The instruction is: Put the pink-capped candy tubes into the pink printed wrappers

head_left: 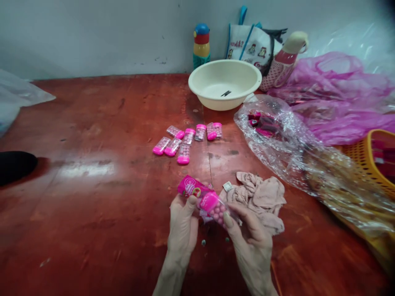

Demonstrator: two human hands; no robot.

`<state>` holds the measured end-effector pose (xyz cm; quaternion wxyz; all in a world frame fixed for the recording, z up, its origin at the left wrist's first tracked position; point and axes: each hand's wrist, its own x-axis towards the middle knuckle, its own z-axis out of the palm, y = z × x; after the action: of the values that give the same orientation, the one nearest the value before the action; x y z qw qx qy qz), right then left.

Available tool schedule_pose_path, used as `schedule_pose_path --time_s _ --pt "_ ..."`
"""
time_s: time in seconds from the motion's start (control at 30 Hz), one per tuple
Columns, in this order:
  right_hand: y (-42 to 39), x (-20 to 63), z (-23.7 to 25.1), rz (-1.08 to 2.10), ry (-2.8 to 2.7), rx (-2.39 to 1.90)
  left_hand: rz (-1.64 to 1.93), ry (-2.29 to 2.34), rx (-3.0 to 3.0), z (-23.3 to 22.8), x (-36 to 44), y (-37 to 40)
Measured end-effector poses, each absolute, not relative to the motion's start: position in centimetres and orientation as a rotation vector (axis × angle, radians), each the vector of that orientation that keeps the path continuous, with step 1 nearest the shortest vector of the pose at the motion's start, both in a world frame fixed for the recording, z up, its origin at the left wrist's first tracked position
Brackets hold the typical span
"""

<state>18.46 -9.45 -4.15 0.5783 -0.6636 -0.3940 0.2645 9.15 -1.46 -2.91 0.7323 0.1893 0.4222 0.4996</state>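
Note:
My left hand [182,224] pinches a printed pink sleeve [189,187] between thumb and fingers. A clear candy container [218,211] with a pink cap and pink balls inside is gripped by my right hand [251,234]. Its capped end meets the sleeve's near end; whether it reaches inside, I cannot tell. Beyond my hands, several similar candy containers [184,153] lie loosely grouped on the red-brown table [101,222]. A crumpled pale pink cloth [262,197] lies just beyond my right hand.
A cream basin [225,102] stands at the back near a bottle [201,45] and a white bag [247,45]. Clear plastic [286,144], pink plastic bags [333,82] and a yellow basket [361,158] crowd the right. A black object [17,166] juts in at left.

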Motion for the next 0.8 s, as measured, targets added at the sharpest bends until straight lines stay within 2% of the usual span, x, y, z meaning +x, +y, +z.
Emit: schedule_pose_path --time_s 0.13,0.23,0.6,0.67,0.8 --pt "-9.5 18.1 -4.0 0.386 -1.143 -1.565 0.996 0.825 0.368 -2.4 9.6 -2.3" --pt "-9.6 17.6 -4.1 0.330 -1.189 -1.573 0.972 0.743 0.414 -2.4 9.7 -2.8" --pt "-10.7 16.3 -3.8 0.931 -1.013 -1.426 0.947 0.721 0.606 -1.8 9.0 -3.9" --pt "-11.0 16.3 -3.6 0.880 -1.081 -1.442 0.948 0.710 0.637 -1.8 9.0 -4.3" --pt "-11.4 16.2 -3.1 0.548 -1.264 -1.462 0.920 0.615 0.653 -1.6 9.1 -4.9"
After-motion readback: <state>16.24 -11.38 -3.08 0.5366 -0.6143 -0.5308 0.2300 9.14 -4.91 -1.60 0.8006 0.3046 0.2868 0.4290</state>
